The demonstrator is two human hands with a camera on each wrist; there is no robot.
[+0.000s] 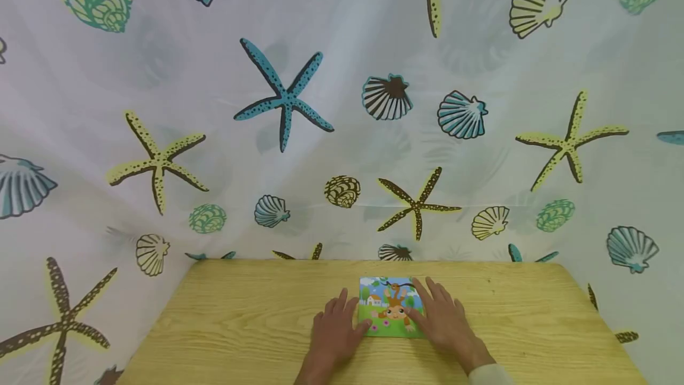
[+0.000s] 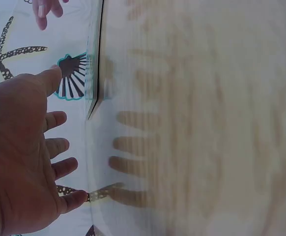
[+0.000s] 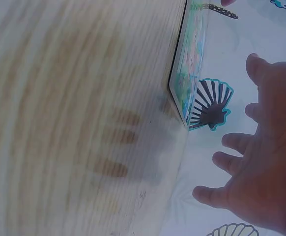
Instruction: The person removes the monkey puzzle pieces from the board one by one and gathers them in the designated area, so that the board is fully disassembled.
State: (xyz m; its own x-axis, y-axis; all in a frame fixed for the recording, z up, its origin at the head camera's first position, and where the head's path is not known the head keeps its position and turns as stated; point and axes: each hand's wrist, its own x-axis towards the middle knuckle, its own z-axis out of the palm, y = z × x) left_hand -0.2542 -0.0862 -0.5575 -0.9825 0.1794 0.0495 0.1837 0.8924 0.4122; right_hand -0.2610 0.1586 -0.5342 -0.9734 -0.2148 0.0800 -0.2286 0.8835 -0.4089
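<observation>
A flat square picture board (image 1: 389,328) with a cartoon monkey hanging from a branch lies on the wooden table. My left hand (image 1: 333,328) is beside its left edge, fingers straight and thumb extended toward the lower left corner. On the other side, my right hand (image 1: 443,319) overlaps the board's right part in the head view, its fingers spread. Both wrist views show the fingers of the left hand (image 2: 22,152) and the right hand (image 3: 266,152) extended above the tabletop, gripping nothing. The thin side of the board (image 3: 185,69) shows in the right wrist view.
The wooden table (image 1: 240,314) has pale wood grain and extends to both sides of the board. A white curtain (image 1: 342,147) printed with starfish and shells hangs behind the table and along its left and right sides.
</observation>
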